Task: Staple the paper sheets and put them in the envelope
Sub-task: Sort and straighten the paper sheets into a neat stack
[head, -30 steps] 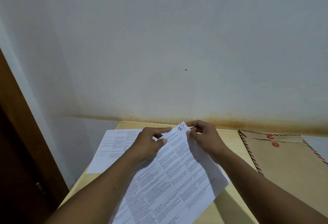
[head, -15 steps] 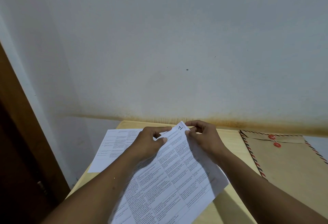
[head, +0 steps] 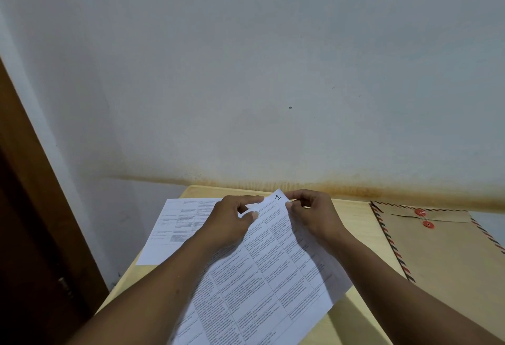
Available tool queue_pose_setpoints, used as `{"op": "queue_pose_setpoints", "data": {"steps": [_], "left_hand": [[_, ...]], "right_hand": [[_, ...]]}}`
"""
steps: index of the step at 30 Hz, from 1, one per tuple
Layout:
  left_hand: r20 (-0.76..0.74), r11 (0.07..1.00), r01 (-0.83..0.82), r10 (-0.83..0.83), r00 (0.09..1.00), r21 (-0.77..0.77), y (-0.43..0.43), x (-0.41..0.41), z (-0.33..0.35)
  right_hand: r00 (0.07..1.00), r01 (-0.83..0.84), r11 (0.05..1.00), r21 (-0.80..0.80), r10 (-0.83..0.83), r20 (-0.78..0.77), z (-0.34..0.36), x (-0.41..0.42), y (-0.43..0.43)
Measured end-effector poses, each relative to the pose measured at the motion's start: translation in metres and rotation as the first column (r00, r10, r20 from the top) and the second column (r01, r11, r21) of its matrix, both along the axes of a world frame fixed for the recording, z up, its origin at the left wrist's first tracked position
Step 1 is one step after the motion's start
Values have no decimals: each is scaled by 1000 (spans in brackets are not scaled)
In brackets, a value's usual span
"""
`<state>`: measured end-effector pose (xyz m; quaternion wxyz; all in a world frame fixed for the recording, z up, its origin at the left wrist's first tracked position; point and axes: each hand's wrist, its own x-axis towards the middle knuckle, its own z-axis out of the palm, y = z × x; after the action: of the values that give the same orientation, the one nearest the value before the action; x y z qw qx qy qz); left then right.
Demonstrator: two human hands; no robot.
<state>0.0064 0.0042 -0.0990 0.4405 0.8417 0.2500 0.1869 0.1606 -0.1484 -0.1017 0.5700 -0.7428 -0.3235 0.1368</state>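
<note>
A stack of printed paper sheets (head: 267, 276), its top page marked "1", lies tilted across the pale wooden table (head: 352, 219). My left hand (head: 232, 221) pinches the stack's far edge between thumb and forefinger. My right hand (head: 314, 215) pinches the far corner by the "1". One more printed sheet (head: 175, 224) lies flat to the left, partly under my left arm. A brown envelope (head: 442, 257) with a striped border and red string buttons lies on the right. No stapler is in view.
A grey-white wall (head: 273, 71) with a rusty stain line rises right behind the table. A dark wooden door frame (head: 35, 221) stands at the left, beyond the table's left edge.
Both hands keep their pinch on the stack's far corner. The view has shifted slightly; the papers and envelope have not visibly moved.
</note>
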Motion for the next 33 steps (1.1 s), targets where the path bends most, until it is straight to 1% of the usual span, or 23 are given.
{"op": "queue_pose_setpoints", "data": {"steps": [3, 6, 8, 11, 14, 17, 20, 22, 24, 28, 31, 33], "left_hand": [[-7, 1000, 9, -9, 1000, -27, -2, -3, 2], [-27, 995, 42, -45, 999, -93, -4, -5, 4], [-17, 994, 46, -48, 999, -102, -4, -5, 5], [23, 996, 14, -12, 1000, -92, -2, -4, 7], [83, 992, -40, 50, 995, -119, 1, -2, 7], [91, 981, -41, 59, 994, -189, 0, -1, 7], [50, 965, 33, -20, 999, -260, 4, 2, 7], [43, 969, 42, -32, 999, -242, 7, 3, 8], [58, 980, 17, -6, 998, -196, 9, 5, 8], [77, 984, -37, 52, 996, -175, 10, 9, 4], [78, 970, -3, 23, 997, -242, 9, 10, 1], [70, 972, 8, 9, 998, -236, 10, 8, 1]], "right_hand": [[1000, 17, 1000, -8, -17, -13, -2, 1, 1], [1000, -4, 1000, -1, 4, -31, -2, 2, 0], [999, -15, 1000, 3, 15, -29, -2, 3, -1], [998, -67, 997, -29, 67, -18, 5, 4, -5], [993, -108, 988, -108, 113, 40, 11, 8, -11], [991, -88, 988, -130, 101, 91, 11, 15, -14], [990, -77, 988, -131, 91, 103, 6, 19, -16], [992, -66, 991, -118, 78, 100, 5, 20, -18], [993, -50, 990, -132, 64, 103, 4, 21, -19], [975, 14, 958, -287, 51, 218, 2, 25, -14], [974, 51, 962, -270, 11, 225, 0, 23, -13], [977, 44, 971, -237, 7, 211, -3, 20, -13]]}}
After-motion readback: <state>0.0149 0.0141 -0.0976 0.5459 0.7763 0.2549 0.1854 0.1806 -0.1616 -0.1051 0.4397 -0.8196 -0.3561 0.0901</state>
